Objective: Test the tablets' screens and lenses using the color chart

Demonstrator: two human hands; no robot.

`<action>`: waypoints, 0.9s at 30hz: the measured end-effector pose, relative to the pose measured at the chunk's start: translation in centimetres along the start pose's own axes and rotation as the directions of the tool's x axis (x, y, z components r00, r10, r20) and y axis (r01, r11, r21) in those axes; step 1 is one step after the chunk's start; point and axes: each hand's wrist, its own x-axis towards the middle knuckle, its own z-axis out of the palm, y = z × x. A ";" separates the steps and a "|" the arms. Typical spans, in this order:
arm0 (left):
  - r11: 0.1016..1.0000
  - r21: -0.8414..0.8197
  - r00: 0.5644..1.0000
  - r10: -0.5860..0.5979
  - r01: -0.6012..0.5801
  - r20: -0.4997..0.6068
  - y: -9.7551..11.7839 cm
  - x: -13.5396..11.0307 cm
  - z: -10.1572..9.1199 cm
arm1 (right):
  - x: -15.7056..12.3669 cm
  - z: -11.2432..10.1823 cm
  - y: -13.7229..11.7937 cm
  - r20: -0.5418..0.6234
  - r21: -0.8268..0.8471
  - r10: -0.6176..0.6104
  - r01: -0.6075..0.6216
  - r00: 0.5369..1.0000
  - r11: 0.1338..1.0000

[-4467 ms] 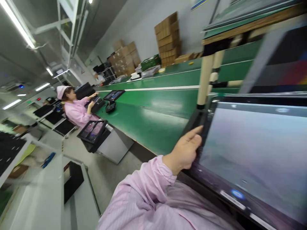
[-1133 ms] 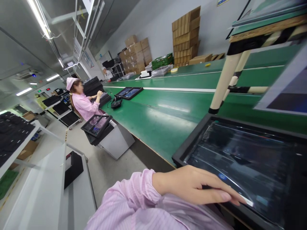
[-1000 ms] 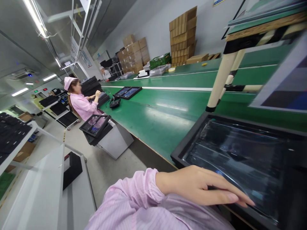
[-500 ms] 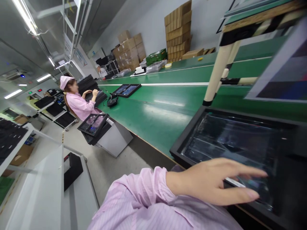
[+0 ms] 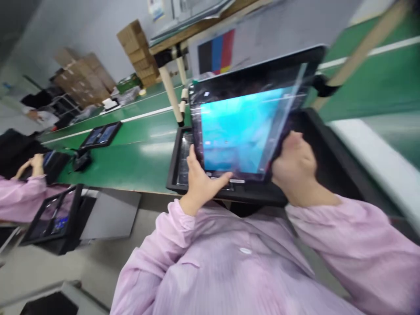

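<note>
A tablet (image 5: pixel 243 127) with a lit cyan screen and clear film over it is held up, tilted, in front of me. My left hand (image 5: pixel 204 180) grips its lower left corner, thumb along the bottom edge and fingers up the side. On the lower right side my right hand (image 5: pixel 295 164) is closed around the edge, somewhat blurred by motion. Beneath the tablet lies a black foam tray (image 5: pixel 331 148) on the green bench, mostly covered by the tablet. At the tray's left end, a film-covered item (image 5: pixel 184 159) shows in its compartment.
A shelf on cream pipe legs (image 5: pixel 170 94) stands over the green bench (image 5: pixel 151 153). Further left are another black tray (image 5: pixel 101 134), a dark device (image 5: pixel 81 159) and a co-worker's hands (image 5: pixel 36 164). A tray on a grey box (image 5: pixel 108 214) stands beside the bench. Cardboard boxes (image 5: pixel 85 78) are stacked behind.
The view has swung right. My left hand, before over the film-covered contents of the tray, now holds the raised tablet. My right hand has come into view on it, and the lit screen shows.
</note>
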 end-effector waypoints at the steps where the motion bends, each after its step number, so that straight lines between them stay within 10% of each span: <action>1: 1.000 0.018 1.000 0.020 -0.020 -0.008 -0.4 0.0 0.3 | 0.0 -0.8 0.2 0.003 0.040 0.021 -0.021 1.000 0.999; 10: 0.969 0.117 0.973 0.224 -0.216 -0.054 -2.2 -0.9 1.4 | -0.1 0.2 0.3 -0.067 0.377 0.077 -0.046 0.995 0.925; 27: 0.950 0.181 0.964 0.264 -0.253 -0.036 -2.5 -0.9 1.8 | 0.0 0.7 0.5 -0.132 0.508 0.010 0.059 0.991 0.860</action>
